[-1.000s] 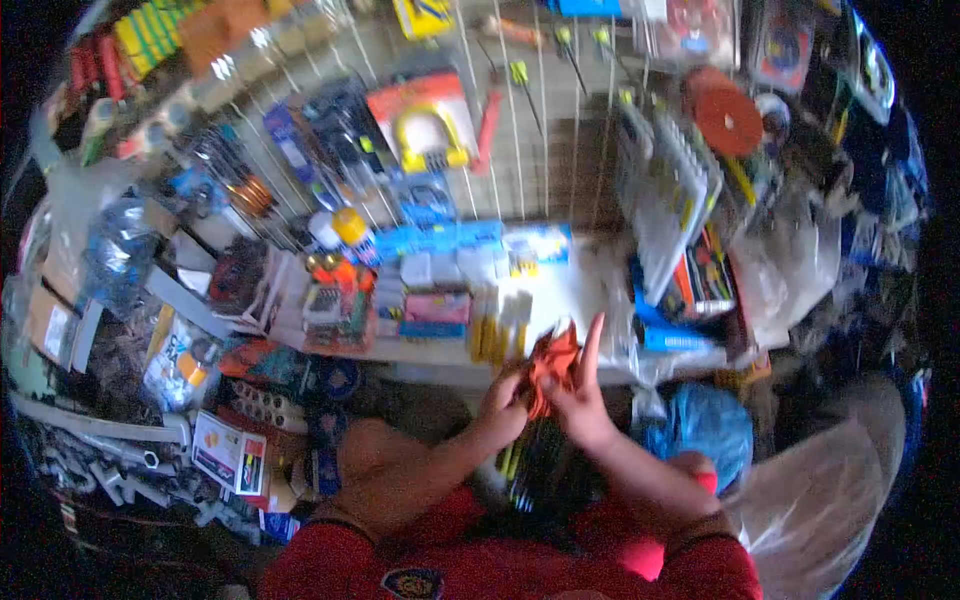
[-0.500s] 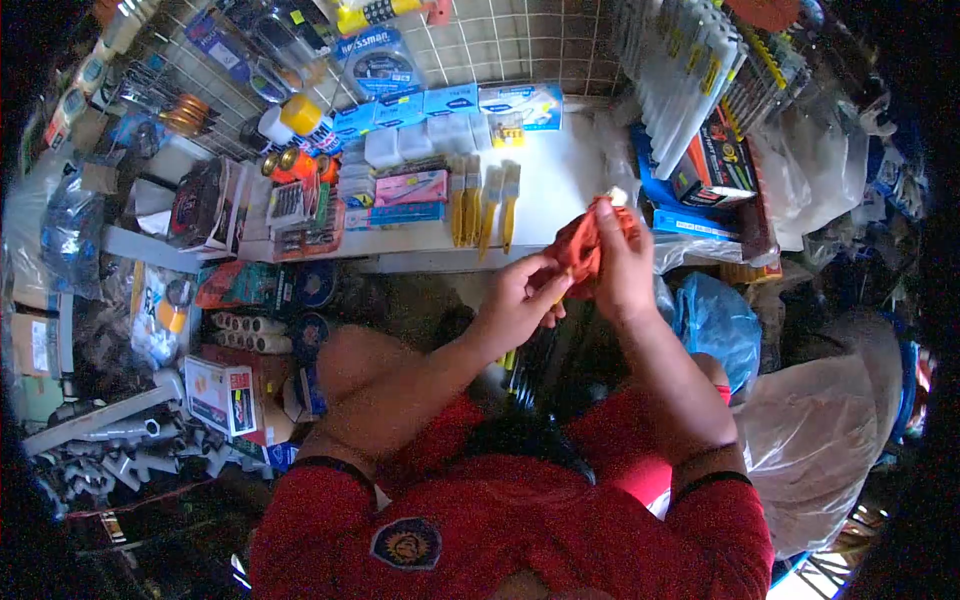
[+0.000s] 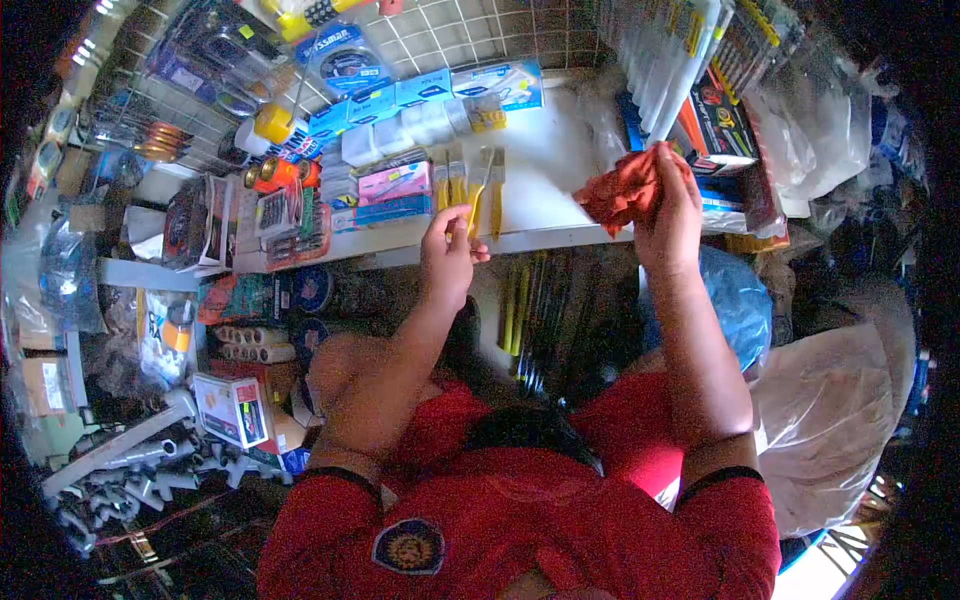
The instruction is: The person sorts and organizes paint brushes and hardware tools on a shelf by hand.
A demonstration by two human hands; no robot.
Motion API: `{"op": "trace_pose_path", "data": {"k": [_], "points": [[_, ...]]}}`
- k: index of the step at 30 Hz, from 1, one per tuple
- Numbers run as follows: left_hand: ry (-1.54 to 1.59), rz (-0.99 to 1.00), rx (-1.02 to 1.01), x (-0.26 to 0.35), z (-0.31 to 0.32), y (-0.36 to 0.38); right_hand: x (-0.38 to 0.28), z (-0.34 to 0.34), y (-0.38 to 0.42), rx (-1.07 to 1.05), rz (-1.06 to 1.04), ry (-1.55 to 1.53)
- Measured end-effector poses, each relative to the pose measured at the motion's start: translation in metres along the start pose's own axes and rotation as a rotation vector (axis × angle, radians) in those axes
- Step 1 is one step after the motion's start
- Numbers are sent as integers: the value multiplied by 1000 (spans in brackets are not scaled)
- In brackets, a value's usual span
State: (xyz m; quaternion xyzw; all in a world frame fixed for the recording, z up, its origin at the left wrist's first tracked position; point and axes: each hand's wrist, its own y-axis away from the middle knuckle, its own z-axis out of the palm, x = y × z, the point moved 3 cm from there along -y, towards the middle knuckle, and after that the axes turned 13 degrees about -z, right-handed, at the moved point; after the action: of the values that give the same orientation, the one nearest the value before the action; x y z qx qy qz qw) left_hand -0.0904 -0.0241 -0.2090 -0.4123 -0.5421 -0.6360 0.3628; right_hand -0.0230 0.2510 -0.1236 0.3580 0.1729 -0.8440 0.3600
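Observation:
My left hand (image 3: 449, 258) is closed in a pinch on the yellow handle of a paintbrush (image 3: 478, 196), held over the shelf's front edge with its bristle end up. Close behind it, more yellow-handled paintbrushes (image 3: 497, 200) lie on the white shelf (image 3: 545, 190). To the right, my right hand (image 3: 670, 225) grips a crumpled orange-red cloth (image 3: 622, 192), which hangs out to the left of the fingers. Cloth and brush are apart.
Blue boxes (image 3: 423, 88) and a pink packet (image 3: 394, 182) line the shelf's back and left. Spray cans (image 3: 275, 124) stand further left. Hanging clear packets (image 3: 665, 75) and a blue plastic bag (image 3: 735, 295) are on the right. Grey pipe fittings (image 3: 140, 485) lie at lower left.
My hands have moved apart. The left has gone left and up to the paintbrushes with a brush in it; the right has lifted the cloth to the right.

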Motion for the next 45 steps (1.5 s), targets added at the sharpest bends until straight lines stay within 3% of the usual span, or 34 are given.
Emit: {"op": "trace_pose_path", "data": {"k": [1, 12, 18, 20, 23, 26, 45], "points": [[-53, 8, 17, -1, -1, -3, -6, 13, 9, -75, 42, -62], [-108, -29, -28, -23, -8, -30, 5, 12, 12, -18, 90, -98], [-536, 112, 54, -12, -9, -26, 4, 10, 13, 15, 130, -88], [-999, 509, 167, -2, -8, -23, 3, 11, 14, 7, 134, -94], [-1086, 379, 161, 6, -3, -16, 3, 12, 15, -23, 141, -93], [-1135, 547, 187, 9, -1, -17, 6, 11, 16, -32, 144, -83], [-1149, 499, 116, -6, 1, -25, 10, 13, 20, -67, 176, -114]]}}
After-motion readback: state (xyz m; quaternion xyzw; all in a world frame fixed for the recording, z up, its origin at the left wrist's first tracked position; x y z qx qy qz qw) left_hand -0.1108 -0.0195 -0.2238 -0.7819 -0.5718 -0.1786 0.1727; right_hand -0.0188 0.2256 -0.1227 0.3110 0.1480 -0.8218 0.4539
